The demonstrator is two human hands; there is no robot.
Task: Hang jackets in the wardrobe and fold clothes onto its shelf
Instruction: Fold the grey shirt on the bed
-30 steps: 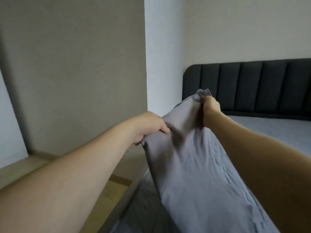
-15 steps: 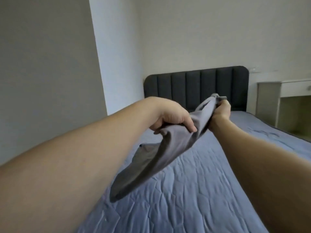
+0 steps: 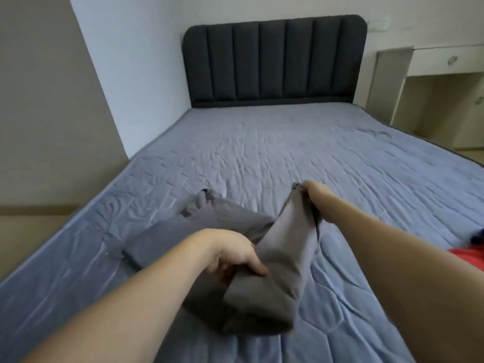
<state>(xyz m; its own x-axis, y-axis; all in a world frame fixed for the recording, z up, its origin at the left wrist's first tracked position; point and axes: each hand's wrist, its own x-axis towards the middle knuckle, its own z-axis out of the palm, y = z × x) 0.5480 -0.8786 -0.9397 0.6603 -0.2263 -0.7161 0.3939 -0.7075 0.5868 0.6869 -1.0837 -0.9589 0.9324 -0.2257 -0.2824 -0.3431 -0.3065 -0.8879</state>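
Two bare hands gripped one plain grey woven-fabric garment (image 3: 285, 247) over the quilted blue-grey bedspread of the bed (image 3: 288, 153). The left hand (image 3: 233, 255), at about 6 o'clock of the head view, had its fingers curled over a fold of the cloth near the garment's middle. The right hand (image 3: 314, 192), at about 2 o'clock from the left hand, pinched the raised far end of the fabric in closed fingers.

Garment appearance: the cloth was a uniform mid-grey, matte, with no pattern. Between the hands it formed a smooth taut panel that rose toward the right hand. Below the left hand it hung in a doubled fold whose lower edge touched the bedspread at 6 o'clock. A second section lay flat on the bed at 10 o'clock from the left hand, ending in a crumpled, darker edge. The type of garment could not be told.

Markings: no readable writing, label or brand showed on the garment; a small dark detail at the pinched end was too blurred to identify.

Surroundings: a dark charcoal upholstered headboard with vertical channels (image 3: 275, 61) stood at 12 o'clock. A white bedside unit with one drawer (image 3: 445, 61) stood at 2 o'clock. A red piece of fabric (image 3: 471, 258) lay at 3 o'clock beside the right forearm.
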